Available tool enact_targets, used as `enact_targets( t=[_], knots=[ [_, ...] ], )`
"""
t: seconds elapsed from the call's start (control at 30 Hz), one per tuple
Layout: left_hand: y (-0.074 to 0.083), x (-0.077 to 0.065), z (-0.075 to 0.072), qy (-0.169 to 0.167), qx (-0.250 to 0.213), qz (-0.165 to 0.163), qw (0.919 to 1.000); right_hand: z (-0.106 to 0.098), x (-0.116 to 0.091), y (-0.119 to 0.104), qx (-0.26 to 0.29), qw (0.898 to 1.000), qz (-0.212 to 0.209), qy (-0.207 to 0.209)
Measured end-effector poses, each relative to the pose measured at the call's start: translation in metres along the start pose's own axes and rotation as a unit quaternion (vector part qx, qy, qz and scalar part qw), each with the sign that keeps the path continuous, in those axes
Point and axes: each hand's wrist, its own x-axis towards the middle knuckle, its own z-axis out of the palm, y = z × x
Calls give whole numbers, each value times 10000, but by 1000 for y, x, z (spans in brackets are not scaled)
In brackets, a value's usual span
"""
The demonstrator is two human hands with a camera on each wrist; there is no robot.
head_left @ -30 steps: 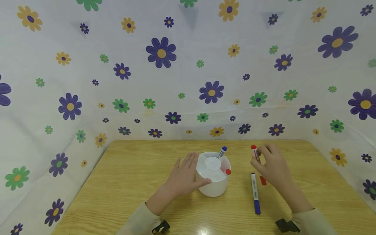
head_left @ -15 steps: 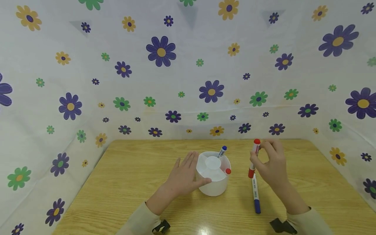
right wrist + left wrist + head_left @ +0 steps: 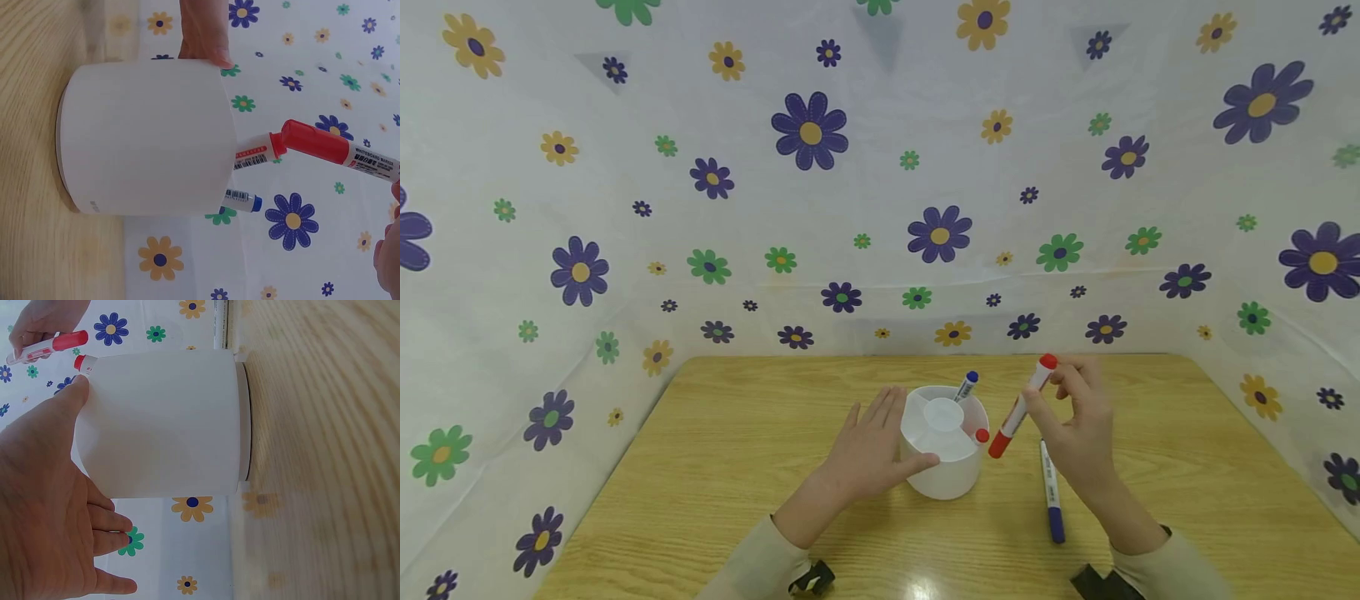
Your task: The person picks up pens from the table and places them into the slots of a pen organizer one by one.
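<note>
A white round pen holder (image 3: 942, 479) with compartments stands on the table. My left hand (image 3: 868, 450) rests against its left side, fingers straight, thumb along the near rim. My right hand (image 3: 1078, 425) pinches a red whiteboard marker (image 3: 1019, 414) between thumb and fingers, in the air right of the holder. That marker tilts, its red cap down and left, close to the rim. Inside the holder, a blue marker (image 3: 967, 386) leans at the back and another red marker (image 3: 253, 152) pokes out at the right; their lower parts are hidden.
A second blue marker (image 3: 1051, 492) lies on the wooden table (image 3: 715, 467), below the right hand, blue cap toward me. A white cloth (image 3: 880, 167) with printed flowers hangs behind the table and along both sides.
The right hand has lifted the red marker from beside the blue one on the table and carried it left, tilting its cap toward the holder. The left hand has stayed put.
</note>
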Motion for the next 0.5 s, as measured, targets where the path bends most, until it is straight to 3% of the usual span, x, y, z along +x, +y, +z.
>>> enact_targets(
  t=[0.2, 0.5],
  knots=[
    [-1, 0, 0, -10, -23, -35, 10000, 11, -5, -8, 365, 9993, 91, -82],
    [0, -1, -1, 6, 15, -4, 10000, 19, -14, -10, -18, 9974, 204, -688]
  ],
)
